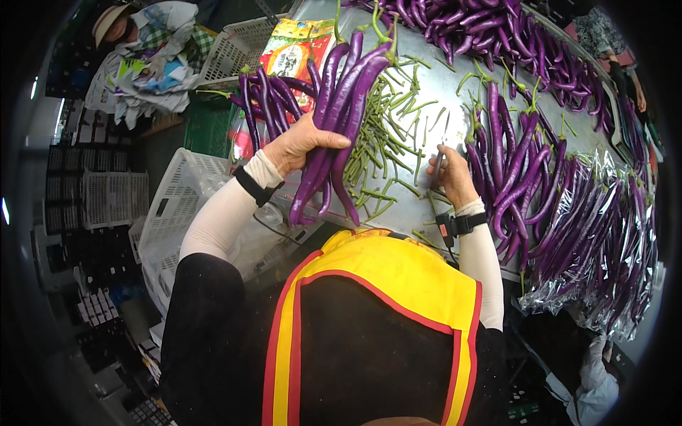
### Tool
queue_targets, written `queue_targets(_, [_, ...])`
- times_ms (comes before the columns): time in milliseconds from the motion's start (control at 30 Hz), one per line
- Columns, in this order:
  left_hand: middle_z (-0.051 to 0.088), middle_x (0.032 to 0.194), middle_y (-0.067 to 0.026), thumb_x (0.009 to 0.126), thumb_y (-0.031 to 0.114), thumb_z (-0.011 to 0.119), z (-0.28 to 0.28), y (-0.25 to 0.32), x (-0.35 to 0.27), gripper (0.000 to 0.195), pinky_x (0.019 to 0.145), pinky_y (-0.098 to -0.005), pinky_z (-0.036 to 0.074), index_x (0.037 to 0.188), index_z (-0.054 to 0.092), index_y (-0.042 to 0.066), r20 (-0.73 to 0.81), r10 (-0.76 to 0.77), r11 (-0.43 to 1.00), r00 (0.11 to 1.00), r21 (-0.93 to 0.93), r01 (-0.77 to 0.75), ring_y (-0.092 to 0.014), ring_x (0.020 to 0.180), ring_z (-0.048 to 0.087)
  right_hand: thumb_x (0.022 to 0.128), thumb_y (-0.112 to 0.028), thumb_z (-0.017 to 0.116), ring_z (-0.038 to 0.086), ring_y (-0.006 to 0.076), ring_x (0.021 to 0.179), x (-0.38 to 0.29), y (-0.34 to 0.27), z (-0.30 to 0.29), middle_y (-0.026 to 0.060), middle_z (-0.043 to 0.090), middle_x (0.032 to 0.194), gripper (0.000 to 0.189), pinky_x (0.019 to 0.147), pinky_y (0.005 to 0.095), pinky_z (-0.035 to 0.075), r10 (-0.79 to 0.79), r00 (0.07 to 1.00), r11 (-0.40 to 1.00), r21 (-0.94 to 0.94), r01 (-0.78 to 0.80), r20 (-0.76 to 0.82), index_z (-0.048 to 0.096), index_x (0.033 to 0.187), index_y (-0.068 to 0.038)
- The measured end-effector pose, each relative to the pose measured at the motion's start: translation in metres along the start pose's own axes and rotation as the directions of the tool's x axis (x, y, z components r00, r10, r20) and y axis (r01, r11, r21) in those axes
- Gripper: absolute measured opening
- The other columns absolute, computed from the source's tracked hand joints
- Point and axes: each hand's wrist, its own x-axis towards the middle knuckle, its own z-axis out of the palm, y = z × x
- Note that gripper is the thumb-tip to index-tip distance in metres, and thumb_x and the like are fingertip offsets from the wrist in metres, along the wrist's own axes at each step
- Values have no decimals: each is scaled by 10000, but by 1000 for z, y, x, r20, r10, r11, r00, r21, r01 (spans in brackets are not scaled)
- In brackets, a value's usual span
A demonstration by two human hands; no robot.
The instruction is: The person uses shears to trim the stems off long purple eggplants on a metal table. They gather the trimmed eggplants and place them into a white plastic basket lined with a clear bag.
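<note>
My left hand (309,142) grips a bunch of long purple eggplants (346,101), their green stems pointing away from me. My right hand (450,169) holds a slim knife (446,128) with its blade pointing away from me. Between the hands, cut green stem pieces (378,138) lie scattered on the metal table (330,219). More loose eggplants (511,154) lie just right of my right hand, stems away from me. Left of my left hand is another small group of eggplants (266,101).
A large eggplant pile (479,26) covers the far side. Clear-bagged eggplants (591,245) lie at right. A red and yellow printed bag (293,50) and white plastic crates (170,197) are at left. A person in a hat (114,26) and other people are nearby.
</note>
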Motion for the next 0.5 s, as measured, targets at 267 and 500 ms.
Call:
queue_targets(267, [647, 974, -98, 726, 41, 831, 7, -5, -12, 608, 818, -356, 591, 1266, 553, 10, 178, -88, 983, 980, -143, 114, -238, 833, 691, 987, -172, 645, 637, 222, 899, -66, -26, 28, 115, 599, 1106, 654, 782, 329, 547, -304, 884, 938, 276, 212, 356, 337, 1532, 17])
queue_targets(500, [651, 961, -104, 680, 94, 859, 15, -7, -2, 683, 763, -334, 591, 1279, 540, 18, 272, -60, 996, 961, -54, 77, -217, 839, 679, 883, -148, 781, 612, 140, 615, -96, -47, 53, 44, 602, 897, 580, 445, 232, 449, -448, 879, 864, 335, 377, 165, 464, 1338, 20])
